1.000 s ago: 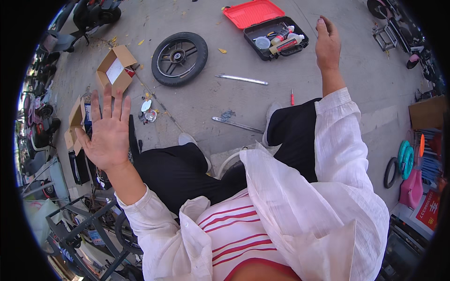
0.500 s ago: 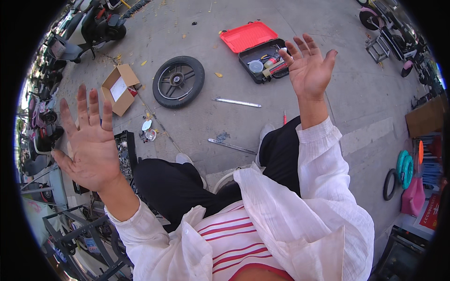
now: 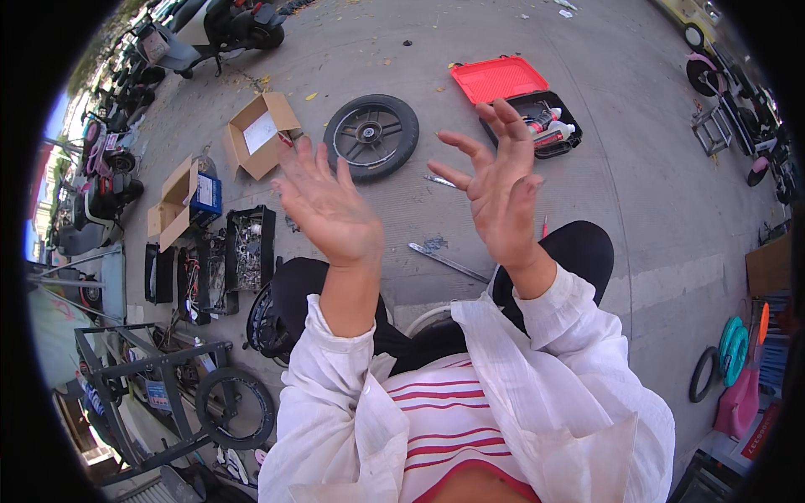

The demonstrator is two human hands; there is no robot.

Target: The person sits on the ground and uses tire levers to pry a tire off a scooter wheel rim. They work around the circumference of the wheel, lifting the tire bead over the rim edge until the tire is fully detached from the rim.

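Both my hands are raised in the air and hold nothing. My left hand (image 3: 331,210) has its fingers stretched out, just below and left of a wheel with a black tyre (image 3: 406,138) lying on the ground. My right hand (image 3: 503,189) is raised with fingers spread and bent; behind its fingertips lies an open toolbox with a red lid (image 3: 501,78) and bottles in its black tray (image 3: 566,149). A metal tyre lever (image 3: 449,261) rests on the ground below my hands. A second lever (image 3: 439,180) is mostly hidden behind my right hand.
Left of the wheel stand open cardboard boxes (image 3: 272,117) and black trays of small metal parts (image 3: 250,251). A metal frame (image 3: 159,369) with a loose tyre (image 3: 235,408) is at lower left. Parked scooters (image 3: 210,38) line the left; a small tyre (image 3: 703,374) lies at the right.
My hands have come inward, closer together, and the right fingers have bent. The view has shifted left, showing more trays and boxes on that side.
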